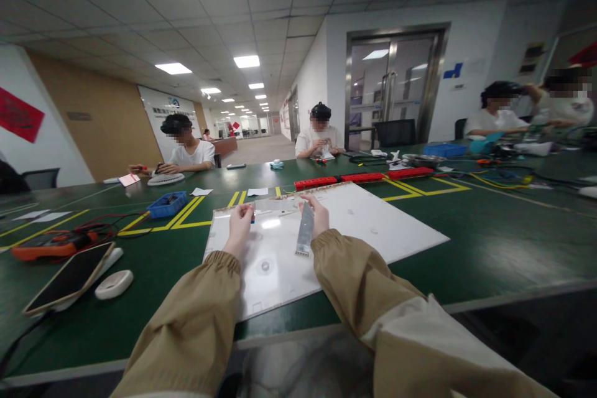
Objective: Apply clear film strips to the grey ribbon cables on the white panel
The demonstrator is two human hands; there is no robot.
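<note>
A grey strip [305, 233] stands out in my right hand [319, 214], gripped near its far end between thumb and fingers, above a white panel [289, 286] on the green counter [420, 280]. From that grip the strip's long axis points back toward the wearer, leaning slightly to the left, its near end free of the fingers. Whether that end touches the panel, I cannot tell from my distant post.

The right hand is plainly the nearer one, being on the strip itself. My left hand [240, 224] sits apart from it across a gap of white panel; from there, the strip lies directly to the right, its free end reaching closer to the wearer than the left fingertips do. Those fingertips are pinched narrow on a small piece [252, 218], bluish at its edge and too small for me to identify.

Left of the left hand lie a blue tray [164, 212], an orange meter [51, 245] and, nearer the wearer, a phone [69, 277]. Beyond the right hand, a red bar [317, 182] runs along the panel's far side.
</note>
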